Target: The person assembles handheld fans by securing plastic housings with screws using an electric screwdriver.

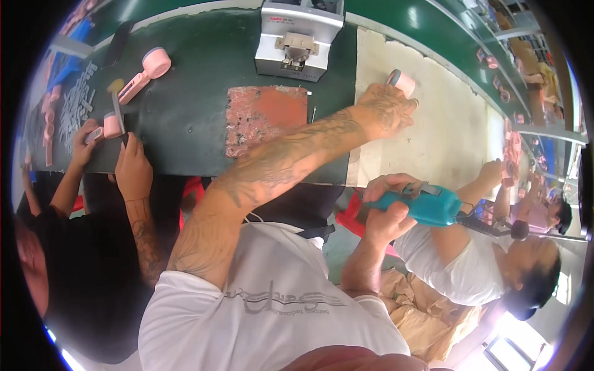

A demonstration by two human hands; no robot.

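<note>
My left arm stretches across the table to the far right. My left hand is closed around a pink handheld device with a short round head and a grey rim; the rest of the device is hidden by the hand. Close to my body, at the right, my right hand grips a teal electric screwdriver with a metal lever along its side. The screwdriver lies tilted nearly level, with a wire hook at its right end. Its tip is hidden by my fingers.
A worn red mat lies mid-table, below a grey-silver machine. Pale board covers the right side. A co-worker's hands at left hold another pink device and a thin tool. A pink device lies beyond. Another person sits at right.
</note>
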